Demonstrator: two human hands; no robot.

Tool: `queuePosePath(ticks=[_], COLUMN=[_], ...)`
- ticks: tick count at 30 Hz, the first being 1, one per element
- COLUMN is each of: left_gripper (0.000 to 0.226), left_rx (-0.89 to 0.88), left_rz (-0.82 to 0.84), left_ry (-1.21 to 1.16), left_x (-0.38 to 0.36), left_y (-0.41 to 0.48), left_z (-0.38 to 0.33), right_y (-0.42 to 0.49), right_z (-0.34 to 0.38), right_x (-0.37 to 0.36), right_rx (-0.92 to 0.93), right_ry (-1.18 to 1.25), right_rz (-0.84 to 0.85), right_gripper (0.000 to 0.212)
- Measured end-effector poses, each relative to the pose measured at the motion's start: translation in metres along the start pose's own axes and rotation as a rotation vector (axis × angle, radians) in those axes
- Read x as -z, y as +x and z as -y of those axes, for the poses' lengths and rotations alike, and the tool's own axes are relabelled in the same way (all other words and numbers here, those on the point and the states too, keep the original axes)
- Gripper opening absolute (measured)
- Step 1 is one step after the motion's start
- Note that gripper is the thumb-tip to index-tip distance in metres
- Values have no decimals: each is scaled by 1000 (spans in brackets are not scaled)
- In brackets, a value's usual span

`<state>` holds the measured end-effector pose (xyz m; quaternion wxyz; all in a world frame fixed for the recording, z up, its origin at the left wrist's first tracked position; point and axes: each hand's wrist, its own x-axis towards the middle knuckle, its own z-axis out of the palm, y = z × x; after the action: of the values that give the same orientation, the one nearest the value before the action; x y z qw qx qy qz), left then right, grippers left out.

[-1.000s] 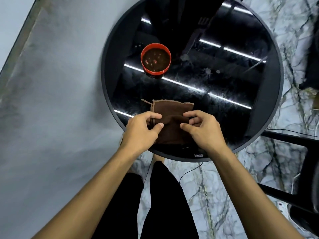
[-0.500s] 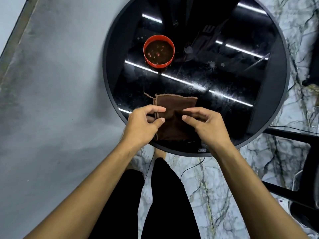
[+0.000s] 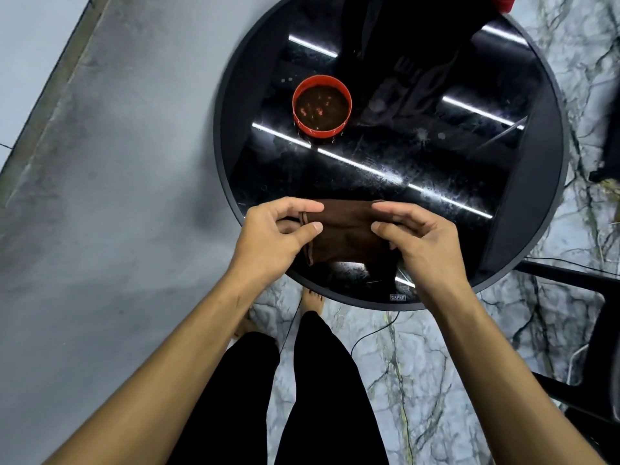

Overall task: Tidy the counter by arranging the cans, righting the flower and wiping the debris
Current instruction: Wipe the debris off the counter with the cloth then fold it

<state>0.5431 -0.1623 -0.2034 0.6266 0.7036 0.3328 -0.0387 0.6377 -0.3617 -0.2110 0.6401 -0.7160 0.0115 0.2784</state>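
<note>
Both hands gripped a folded brown cloth (image 3: 345, 231) above the near edge of the round black glass table (image 3: 536, 203): the left hand (image 3: 271, 239) pinched its left edge, the right hand (image 3: 421, 243) its right. A red pot (image 3: 322, 106) of soil stood upright further back. No cans or flower were visible; specks on the glass suggested wiping remained unfinished.

Brown cloth (image 3: 345, 233); orange-red pot (image 3: 322, 107) holding dark soil with pink flecks; glossy black bench (image 3: 523, 196); grey-veined white marble floor (image 3: 419, 380); black trousers (image 3: 322, 397).
</note>
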Motion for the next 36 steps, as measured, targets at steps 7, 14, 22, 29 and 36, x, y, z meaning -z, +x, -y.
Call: queuePosePath(ticks=[7,14,22,29,36], left_gripper=[26,27,27,28,32], left_rx=[-41,-92,-183,-271,-274], left_rz=[-52,-140,-325,-493,-648], left_ry=[-60,-159,-222,-234,-254], left_x=[28,79,145,208,269], left_y=[-22,-62,-118,-155,-172], left_z=[-9,-29,-69,-90,-87], right_y=[-11,-27,-42,-40,-40], right_z=[26,78,143,179,200], right_x=[-15,-59,-124,-198,-280], right_rx=[42,108,216,323,369], right_ry=[-39,-108,-74,-27,-60], right_rz=[88,214,424,617,776], right_gripper=[33,31,34,43,49])
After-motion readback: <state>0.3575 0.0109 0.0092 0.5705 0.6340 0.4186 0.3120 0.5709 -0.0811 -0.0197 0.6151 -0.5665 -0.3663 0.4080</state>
